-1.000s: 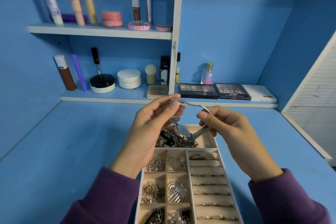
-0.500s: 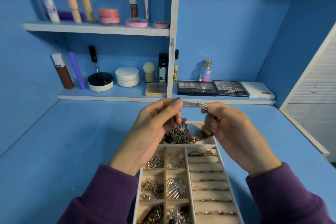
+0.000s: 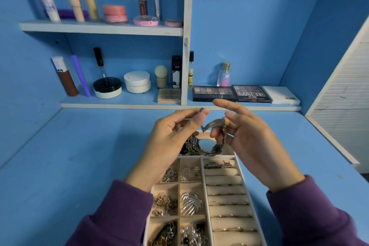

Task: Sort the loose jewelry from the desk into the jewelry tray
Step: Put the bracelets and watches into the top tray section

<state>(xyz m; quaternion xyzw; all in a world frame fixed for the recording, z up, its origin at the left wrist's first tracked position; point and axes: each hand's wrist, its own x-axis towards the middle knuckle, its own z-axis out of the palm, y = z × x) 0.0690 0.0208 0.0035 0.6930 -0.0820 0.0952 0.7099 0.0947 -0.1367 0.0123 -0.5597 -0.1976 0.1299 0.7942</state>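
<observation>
A silver metal wristwatch (image 3: 207, 145) hangs between my hands above the far end of the jewelry tray (image 3: 203, 189). My left hand (image 3: 171, 142) pinches one end of its band between thumb and forefinger. My right hand (image 3: 247, 142) holds the other band section (image 3: 214, 124) with curled lower fingers while its forefinger points up. The cream tray has small square compartments with chains and earrings on the left and ring rolls on the right. A tangle of jewelry (image 3: 188, 149) lies in the far compartment, partly hidden by the watch and my left hand.
The blue desk (image 3: 79, 156) surrounds the tray. A low shelf at the back holds eyeshadow palettes (image 3: 231, 93), jars, bottles and a white box (image 3: 281, 95). An upper shelf (image 3: 99, 28) carries tubes and compacts. A white slatted panel (image 3: 347, 94) stands at the right.
The band ends, held level and close together before, have come apart. My right hand has opened its forefinger upward and the watch face now hangs lower, facing me.
</observation>
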